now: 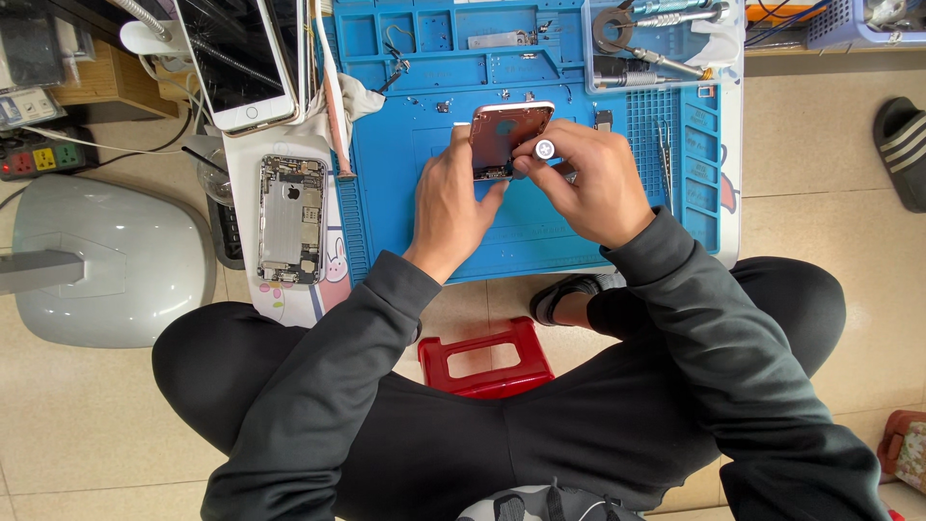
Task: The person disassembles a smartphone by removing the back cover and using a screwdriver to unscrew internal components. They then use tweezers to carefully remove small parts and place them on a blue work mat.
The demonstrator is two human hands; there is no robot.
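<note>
Head view: two hands work a screwdriver into an opened phone housing over a blue repair mat.

Left hand is closed on the lower edge of the rose-gold phone housing, tilting it up off the blue repair mat; right hand pinches a small screwdriver with a round silver cap, its tip hidden at the housing's edge. Another stripped phone chassis lies well to the left of the left hand, and tweezers just right of the right hand. With the housing held tilted, the driver could slip and scratch it, or a loosened screw could drop off the mat.
</note>
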